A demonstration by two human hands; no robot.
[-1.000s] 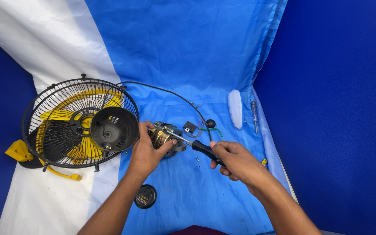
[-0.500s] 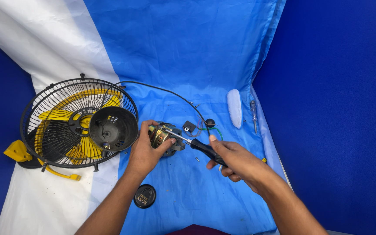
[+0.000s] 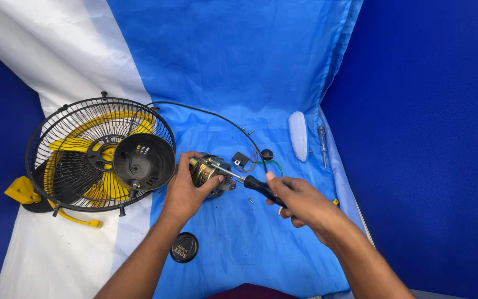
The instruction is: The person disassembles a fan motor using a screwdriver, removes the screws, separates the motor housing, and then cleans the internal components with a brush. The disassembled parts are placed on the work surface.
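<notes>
- One fan motor [image 3: 208, 173] at centre of blue cloth [image 3: 239, 83], beside one fan cage [image 3: 84, 160].
- Left hand [image 3: 186, 191] curled around motor.
- Right hand [image 3: 297, 200] closed on one screwdriver [image 3: 250, 181], tip at motor.
- One round black cap [image 3: 184, 247] near left forearm.

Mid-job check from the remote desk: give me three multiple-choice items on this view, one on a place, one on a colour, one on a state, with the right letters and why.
1. Where does the round black cap lie?
A. On the blue sheet near the left forearm
B. Inside the fan guard
C. Beside the white oblong piece

2. What colour are the blades behind the black wire fan guard?
A. Red
B. Yellow
C. White

3. What is the right hand doing?
A. Resting empty on the sheet
B. Holding the power cord
C. Gripping the black-handled screwdriver

Answers: 1 A, the cap sits on the blue sheet just right of the left forearm. 2 B, yellow shows through the wires. 3 C, its fingers wrap the handle, and the shaft points at the fan motor held by the left hand.
</notes>
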